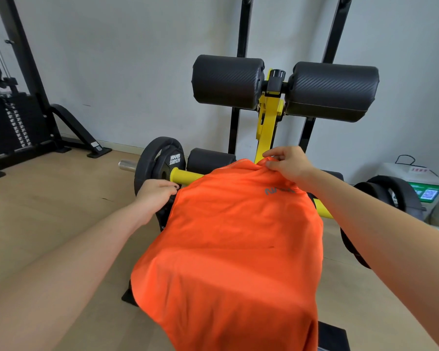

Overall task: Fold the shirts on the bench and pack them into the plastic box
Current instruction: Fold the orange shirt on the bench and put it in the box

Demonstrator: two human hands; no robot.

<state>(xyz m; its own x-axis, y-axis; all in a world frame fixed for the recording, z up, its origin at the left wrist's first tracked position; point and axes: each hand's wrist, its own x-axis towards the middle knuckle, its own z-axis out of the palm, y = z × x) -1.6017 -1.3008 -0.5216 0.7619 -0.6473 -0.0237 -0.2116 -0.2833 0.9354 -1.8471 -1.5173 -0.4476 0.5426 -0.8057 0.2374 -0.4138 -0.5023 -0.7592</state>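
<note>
Left hand (155, 196), right hand (288, 162) on shirt (238, 236) corners

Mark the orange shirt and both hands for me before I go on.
orange shirt (238, 249): head view, middle of the draped cloth.
left hand (155, 196): head view, back of the hand.
right hand (290, 164): head view, back of the hand.

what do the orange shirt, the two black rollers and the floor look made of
The orange shirt: thin, smooth knit, probably synthetic sports fabric; it drapes softly with slight sheen. The rollers: padding under black vinyl-like cover, going by the carbon-weave embossing. The floor: pale wood or laminate planks, matte.
</note>
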